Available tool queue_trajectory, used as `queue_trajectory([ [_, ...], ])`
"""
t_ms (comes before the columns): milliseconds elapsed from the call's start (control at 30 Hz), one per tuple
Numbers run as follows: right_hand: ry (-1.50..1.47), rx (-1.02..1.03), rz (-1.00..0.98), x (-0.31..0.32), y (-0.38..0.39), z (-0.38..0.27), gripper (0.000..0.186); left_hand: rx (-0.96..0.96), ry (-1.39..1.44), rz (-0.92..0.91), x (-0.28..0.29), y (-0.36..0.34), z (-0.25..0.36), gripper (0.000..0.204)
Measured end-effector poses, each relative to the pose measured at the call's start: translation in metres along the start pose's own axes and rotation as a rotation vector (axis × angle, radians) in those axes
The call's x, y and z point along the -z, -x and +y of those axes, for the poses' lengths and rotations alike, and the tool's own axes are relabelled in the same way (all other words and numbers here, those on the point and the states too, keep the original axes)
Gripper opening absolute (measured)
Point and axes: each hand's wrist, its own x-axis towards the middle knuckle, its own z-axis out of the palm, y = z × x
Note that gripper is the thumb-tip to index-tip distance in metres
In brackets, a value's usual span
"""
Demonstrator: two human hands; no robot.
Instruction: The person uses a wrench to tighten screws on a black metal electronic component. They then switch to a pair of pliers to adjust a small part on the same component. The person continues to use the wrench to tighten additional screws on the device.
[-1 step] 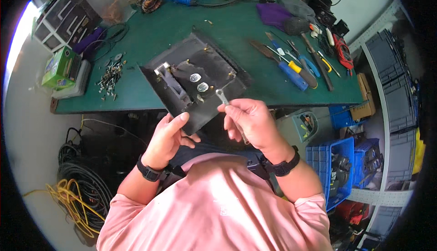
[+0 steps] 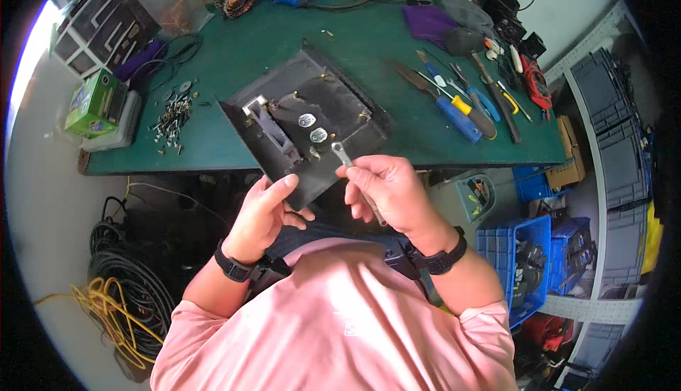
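Head view, and a dark panel point(image 2: 339, 96) is seen at 11 o'clock, propped on the green bench point(image 2: 248, 40) with its near corner past the edge. At the panel's 7 o'clock, that corner is gripped by the left hand point(image 2: 257, 215), thumb on top. At its 4 o'clock, a wrench point(image 2: 342, 155) is pinched in the right hand point(image 2: 388, 189), and its ring is held over the panel, just beside a small brass fastener point(image 2: 333, 136) at 12 o'clock; whether it is touched cannot be told. 2 pale round fittings point(image 2: 306, 120) are seen nearby. Alignment of the wrench seems to be the step in hand. A square seating of the ring is called for, by this judgement, with the panel held firm against twisting.
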Motion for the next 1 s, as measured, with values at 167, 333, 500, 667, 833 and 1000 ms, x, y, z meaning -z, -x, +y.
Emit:
queue_trajectory([
  [167, 0.102, -0.083, -0.043, -0.015, -0.014, -0.004, 0.022, 0.018, 0.083, 0.004, 0.001, -0.002, -0.002, 0.042],
  [333, 0.05, -0.172, -0.033, -0.024, -0.019, 0.001, 0.022, 0.021, 0.067, -0.006, 0.008, -0.005, -0.01, 0.04],
  [500, -0.051, -0.207, 0.044, -0.041, -0.014, 0.012, 0.023, -0.041, 0.052, -0.04, 0.014, -0.011, -0.021, 0.039],
  [667, -0.195, -0.24, 0.094, -0.062, -0.012, 0.017, 0.025, -0.067, 0.12, -0.191, 0.023, -0.013, -0.027, 0.042],
  [833, -0.358, -0.284, 0.173, -0.08, -0.015, 0.011, 0.023, -0.033, 0.185, -0.24, 0.027, -0.011, -0.022, 0.053],
  [1000, -0.412, -0.285, 0.24, -0.088, -0.015, 0.013, 0.024, 0.088, 0.269, -0.291, 0.038, -0.013, -0.024, 0.059],
])
